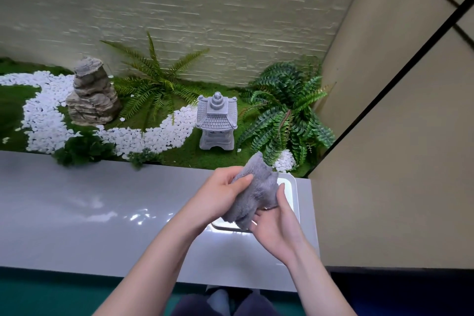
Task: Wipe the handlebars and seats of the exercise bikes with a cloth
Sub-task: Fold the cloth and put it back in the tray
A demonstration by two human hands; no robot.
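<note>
Grey cloth (256, 192) held up in both hands over white tray (293, 188) on glossy ledge (89, 200), likely just picked up and being bunched or folded into a pad for wiping. No bikes, handlebars or seats in view, so wiping not yet begun. Left hand (225, 187) grips the cloth's upper left edge, fingers curled over it, thumb pressing the pile. Right hand (274, 228) cups the cloth from below, fingers loosely bent under the lower edge, thumb along its right side. Stone lantern (216, 120) and ferns (284, 110) behind, not involved
</note>
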